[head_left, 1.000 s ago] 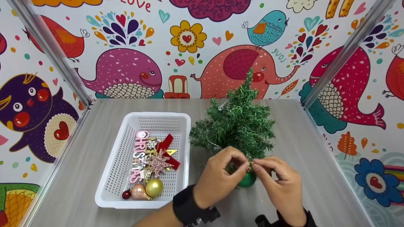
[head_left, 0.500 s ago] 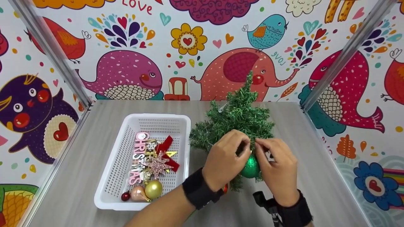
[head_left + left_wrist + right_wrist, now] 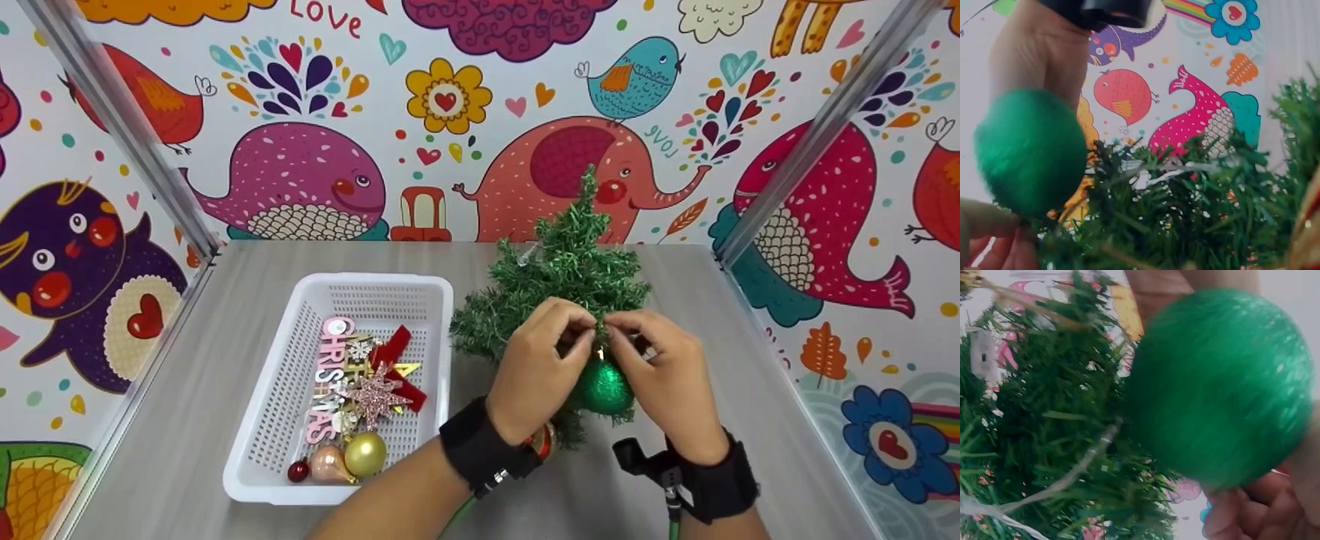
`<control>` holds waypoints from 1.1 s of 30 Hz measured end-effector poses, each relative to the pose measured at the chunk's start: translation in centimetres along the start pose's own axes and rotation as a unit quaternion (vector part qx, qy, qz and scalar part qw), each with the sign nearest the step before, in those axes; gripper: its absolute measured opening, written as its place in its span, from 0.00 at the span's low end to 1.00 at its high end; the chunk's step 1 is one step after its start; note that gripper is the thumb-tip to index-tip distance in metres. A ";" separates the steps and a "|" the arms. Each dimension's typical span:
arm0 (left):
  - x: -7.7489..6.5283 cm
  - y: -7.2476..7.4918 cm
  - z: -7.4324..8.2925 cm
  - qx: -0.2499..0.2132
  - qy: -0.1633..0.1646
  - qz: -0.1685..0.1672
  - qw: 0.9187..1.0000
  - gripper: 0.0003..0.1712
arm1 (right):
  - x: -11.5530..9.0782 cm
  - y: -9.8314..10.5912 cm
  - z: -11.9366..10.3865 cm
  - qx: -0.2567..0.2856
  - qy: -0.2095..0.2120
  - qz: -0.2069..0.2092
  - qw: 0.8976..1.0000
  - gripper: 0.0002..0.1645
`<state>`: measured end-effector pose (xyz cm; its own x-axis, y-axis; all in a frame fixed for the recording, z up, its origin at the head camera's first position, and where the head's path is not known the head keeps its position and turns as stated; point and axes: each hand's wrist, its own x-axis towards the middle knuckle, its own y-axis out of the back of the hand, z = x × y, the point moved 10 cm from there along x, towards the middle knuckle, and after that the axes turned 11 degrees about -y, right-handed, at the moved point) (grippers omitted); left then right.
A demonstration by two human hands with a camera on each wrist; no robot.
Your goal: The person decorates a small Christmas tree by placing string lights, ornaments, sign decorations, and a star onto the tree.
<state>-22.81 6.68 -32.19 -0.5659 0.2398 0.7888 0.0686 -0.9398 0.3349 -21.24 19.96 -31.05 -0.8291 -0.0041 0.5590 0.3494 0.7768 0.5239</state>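
Observation:
A glittery green Christmas bauble (image 3: 606, 388) with a gold cap hangs against the front of a small artificial Christmas tree (image 3: 568, 259). Just above that cap, my left hand (image 3: 541, 369) and right hand (image 3: 670, 379) pinch at the bauble's hanging loop, their fingertips nearly meeting among the branches. The loop itself is mostly hidden by the fingers. In the left wrist view the bauble (image 3: 1032, 152) sits beside green needles; in the right wrist view it (image 3: 1221, 388) covers much of the fingers behind it.
Left of the tree stands a white plastic basket (image 3: 259, 420) holding a pink CHRISTMAS sign (image 3: 328, 382), a glitter star (image 3: 377, 394), a red ribbon (image 3: 391, 345), a gold bauble (image 3: 365, 453) and smaller ornaments. A red ornament (image 3: 541, 441) shows low on the tree. Patterned walls enclose the table.
Both hands have risen with the green bauble from low in front of the tree to its branches. The bauble now shows more fully below the fingertips.

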 end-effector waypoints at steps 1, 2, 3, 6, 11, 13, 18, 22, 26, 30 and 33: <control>-0.1 -0.1 0.0 0.008 -0.004 -0.003 1.000 0.05 | -0.1 -0.1 0.2 0.000 -0.002 -0.006 1.000 0.16; -0.3 -0.1 0.0 0.012 -0.007 -0.006 1.000 0.05 | -0.2 -0.2 0.4 0.001 -0.005 -0.011 1.000 0.16; -0.5 -0.2 0.0 0.016 -0.010 -0.008 1.000 0.05 | -0.4 -0.3 0.6 0.002 -0.006 -0.015 1.000 0.17; -1.0 -0.3 0.1 0.028 -0.017 -0.013 0.999 0.06 | -1.1 -0.6 1.1 0.005 -0.008 -0.013 1.000 0.19; -1.2 -0.2 0.3 0.044 -0.020 -0.018 0.999 0.06 | -1.6 -0.7 1.4 0.025 -0.007 -0.004 1.000 0.22; -1.3 -0.1 0.3 0.049 -0.019 -0.017 0.998 0.07 | -1.5 -0.6 1.4 0.033 -0.010 -0.002 0.999 0.22; -1.7 0.5 0.2 0.054 -0.013 -0.003 0.998 0.07 | -1.7 0.1 1.6 0.052 -0.011 0.015 0.998 0.22; -2.0 0.5 0.1 0.049 -0.009 -0.004 0.999 0.07 | -1.9 0.1 2.1 0.062 -0.011 0.025 0.998 0.21; -2.3 0.7 0.0 0.051 -0.013 -0.003 0.999 0.07 | -2.3 0.6 2.8 0.094 -0.024 0.044 0.994 0.18; -3.4 2.5 -0.6 0.066 -0.013 0.019 0.998 0.08 | -3.4 2.0 5.1 0.121 -0.080 0.082 0.986 0.14; -4.6 4.7 -1.8 0.090 -0.009 0.033 0.995 0.08 | -4.8 3.1 8.0 0.113 -0.153 0.109 0.976 0.10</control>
<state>-21.32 0.67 -35.18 -0.5402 0.1840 0.8211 0.2527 -0.8953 0.3669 -19.70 27.43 -37.29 -0.8493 0.3384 0.4052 0.4559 0.8572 0.2395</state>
